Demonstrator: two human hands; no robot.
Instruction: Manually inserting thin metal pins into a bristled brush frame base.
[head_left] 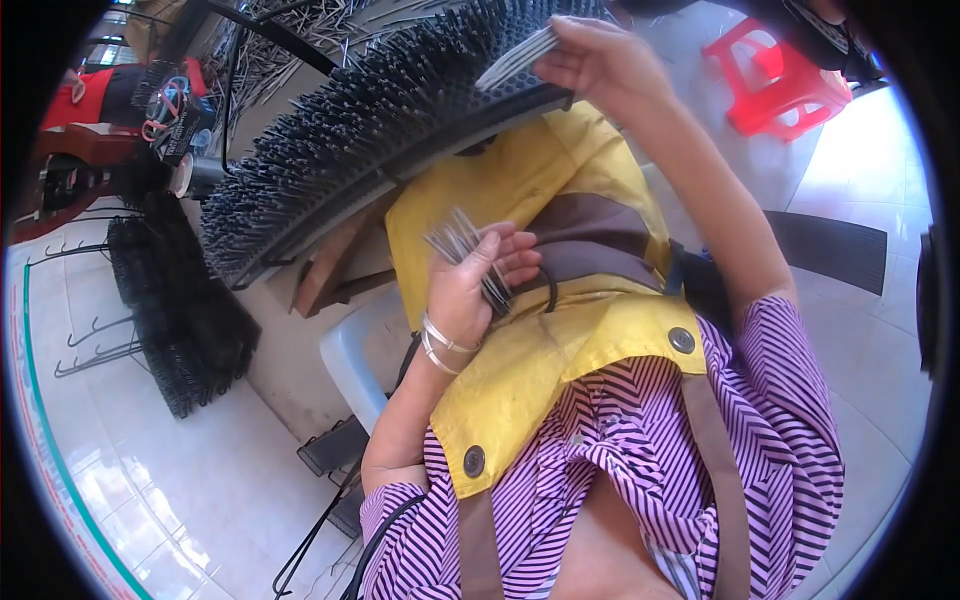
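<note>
My left hand [464,286], with two light bangles at the wrist, is closed around a bundle of thin metal rods [456,236] over my yellow apron [520,310]. Higher up, my right hand [612,66] pinches several slim silvery rods [516,60] side by side. Their free ends point down and left, over the right part of a long dark rack [340,130]. Dense rows of thin dark rods stand upright in that rack. Toward its right end the surface looks dotted and carries fewer rods. Whether the held rods touch the rack, I cannot tell.
Loose rods [275,60] lie scattered behind the rack. Black bristly bundles [180,310] and wire hooks [95,350] are at the left. A red plastic stool [765,85] stands at the far right. A light blue chair edge [350,350] shows beside my left arm.
</note>
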